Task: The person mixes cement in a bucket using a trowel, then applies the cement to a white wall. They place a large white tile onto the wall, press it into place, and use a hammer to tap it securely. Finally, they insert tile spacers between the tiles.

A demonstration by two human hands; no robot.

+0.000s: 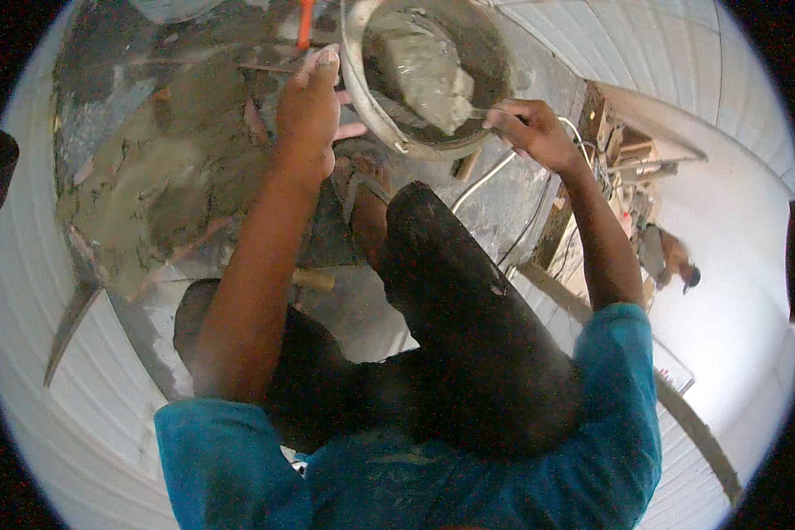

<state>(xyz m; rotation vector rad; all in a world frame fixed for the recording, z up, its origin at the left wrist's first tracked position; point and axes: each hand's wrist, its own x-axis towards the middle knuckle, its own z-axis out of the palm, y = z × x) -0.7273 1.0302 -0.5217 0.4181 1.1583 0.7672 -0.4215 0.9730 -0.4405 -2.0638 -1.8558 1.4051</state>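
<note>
A round bucket [375, 119] with a pale rim stands at the top centre, holding wet grey mortar [415, 62]. My right hand [532, 132] is closed at the bucket's right rim around the handle end of a trowel; only a bit of its thin shank [477, 113] shows. Mortar covers the trowel's blade inside the bucket. At the left side of the bucket is my left hand [311, 110], its fingers stretched and apart. Pale smears mark its fingertips, which lie against or very close to the bucket's outer wall.
Wet mortar [163, 177] is spread over the floor on the left. An orange bar-like thing [306, 25] stands beyond my left hand. A white cable or hose [484, 181] runs right of the bucket. Corrugated panels [106, 353] surround the spot. Another person [667, 256] is farther off, right.
</note>
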